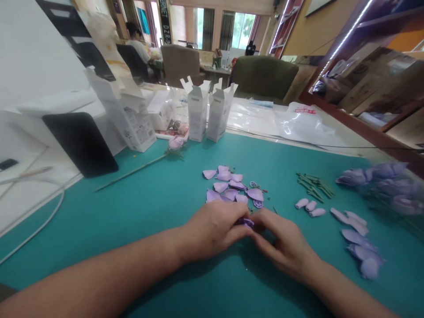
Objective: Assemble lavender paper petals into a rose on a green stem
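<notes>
My left hand (212,229) is closed around a small purple plastic flower piece (245,222), mostly covered by the fingers. From the other side, my right hand (285,240) pinches at the same piece, its fingertips meeting those of the left. Just beyond my hands lies a loose heap of lilac petals (222,187), with a purple openwork disc (257,203) and tiny green and red bits beside it. To the right are several green stem pieces (314,185), pale lilac buds (311,206), narrow petals (349,221) and larger petals (362,251).
A long-stemmed lilac flower (175,142) lies at the back left of the green mat (159,194). Behind it stand white open boxes (198,112) and a black panel (81,143). Blurred purple flowers (391,185) lie far right. A seated person (141,46) is in the background.
</notes>
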{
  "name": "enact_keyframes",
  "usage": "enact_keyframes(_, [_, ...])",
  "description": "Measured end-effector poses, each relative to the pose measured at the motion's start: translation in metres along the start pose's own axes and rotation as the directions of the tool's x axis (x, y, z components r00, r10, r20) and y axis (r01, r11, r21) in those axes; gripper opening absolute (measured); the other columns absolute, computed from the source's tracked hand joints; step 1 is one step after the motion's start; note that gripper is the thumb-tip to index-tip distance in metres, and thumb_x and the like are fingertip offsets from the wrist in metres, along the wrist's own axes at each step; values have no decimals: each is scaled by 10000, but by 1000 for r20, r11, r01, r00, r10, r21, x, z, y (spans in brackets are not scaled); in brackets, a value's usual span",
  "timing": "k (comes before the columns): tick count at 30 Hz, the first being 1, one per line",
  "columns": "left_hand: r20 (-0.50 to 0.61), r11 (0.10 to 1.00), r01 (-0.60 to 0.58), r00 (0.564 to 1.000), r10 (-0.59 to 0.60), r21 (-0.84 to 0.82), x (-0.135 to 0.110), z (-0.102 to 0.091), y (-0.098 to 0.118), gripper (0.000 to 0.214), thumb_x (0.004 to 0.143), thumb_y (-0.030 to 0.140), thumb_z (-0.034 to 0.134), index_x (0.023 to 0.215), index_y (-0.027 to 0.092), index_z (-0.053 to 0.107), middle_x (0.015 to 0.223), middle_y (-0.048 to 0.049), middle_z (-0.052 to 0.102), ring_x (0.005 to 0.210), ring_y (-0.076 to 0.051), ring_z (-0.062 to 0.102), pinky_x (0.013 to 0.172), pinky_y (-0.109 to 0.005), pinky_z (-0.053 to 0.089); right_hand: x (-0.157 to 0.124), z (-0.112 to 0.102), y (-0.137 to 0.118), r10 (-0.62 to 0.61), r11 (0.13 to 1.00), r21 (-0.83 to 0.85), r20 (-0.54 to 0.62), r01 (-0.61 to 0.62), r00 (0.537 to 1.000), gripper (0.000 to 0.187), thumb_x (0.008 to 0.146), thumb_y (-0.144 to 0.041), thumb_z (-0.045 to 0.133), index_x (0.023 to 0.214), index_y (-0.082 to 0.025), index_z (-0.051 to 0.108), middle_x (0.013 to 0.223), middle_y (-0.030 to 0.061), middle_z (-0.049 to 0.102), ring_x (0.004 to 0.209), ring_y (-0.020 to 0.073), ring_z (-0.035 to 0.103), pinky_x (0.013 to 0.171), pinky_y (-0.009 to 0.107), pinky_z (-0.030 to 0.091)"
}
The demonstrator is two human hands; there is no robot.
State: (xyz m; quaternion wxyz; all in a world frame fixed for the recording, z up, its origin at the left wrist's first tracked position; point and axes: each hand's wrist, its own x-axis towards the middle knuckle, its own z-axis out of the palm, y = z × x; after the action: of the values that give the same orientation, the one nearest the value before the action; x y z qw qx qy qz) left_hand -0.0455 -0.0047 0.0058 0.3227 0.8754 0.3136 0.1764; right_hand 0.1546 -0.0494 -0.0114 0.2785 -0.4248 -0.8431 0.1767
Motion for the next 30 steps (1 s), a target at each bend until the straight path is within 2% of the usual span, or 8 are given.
enact_keyframes(6, [6,985,51,999,-51,-164,-1,-2,2,116,907,297,524,965,200,552,916,-20,670,818,-167,607,719,-274,435,0,-1,-1,34,999,3,-28,-34,999,92,956,-234,447,899,-210,515,739,1,563,625,139,530,560,220,417])
enact_keyframes(9, [31,982,64,998,-59,-177,-1,-2,2,114,901,271,488,982,204,531,919,-19,661,812,-165,598,715,-279,440,1,-1,-1,40,999,2,-38,-40,998,88,951,-220,451,904,-206,524,751,6,578,631,140,541,566,223,435])
enact_keyframes(13, [54,990,82,996,-76,-111,0,-2,2,123,912,280,460,990,206,519,876,-16,646,756,-165,581,666,-277,426,1,-1,-1,29,1000,-6,-35,-30,999,96,953,-207,437,928,-204,529,772,14,579,640,141,549,567,227,444])
enact_keyframes(17, [59,998,50,997,-48,-34,-1,-2,1,171,927,357,516,985,199,542,922,-31,669,809,-185,602,676,-276,416,1,0,-1,19,1000,-13,-27,-20,999,76,942,-198,438,911,-207,507,759,4,556,641,140,546,568,227,433])
enact_keyframes(21, [58,995,11,998,-17,103,0,0,1,178,939,354,521,931,185,574,877,-30,662,792,-186,593,669,-274,409,0,0,-1,17,999,-33,-21,-18,1000,63,926,-192,442,884,-205,487,740,0,541,627,141,534,554,229,413])
enact_keyframes(26, [52,965,-102,994,92,241,0,3,-2,219,955,354,489,835,184,556,780,-23,619,730,-182,561,665,-289,398,1,-1,-4,12,999,-36,10,-11,1000,94,937,-211,441,855,-200,485,729,8,543,611,146,524,530,234,389])
enact_keyframes(30, [43,951,-181,984,176,251,0,4,-3,248,969,360,460,818,183,546,747,-26,599,719,-192,553,697,-317,395,0,-2,-7,0,1000,-10,6,0,1000,112,949,-227,443,853,-198,491,722,6,536,607,145,515,529,234,379])
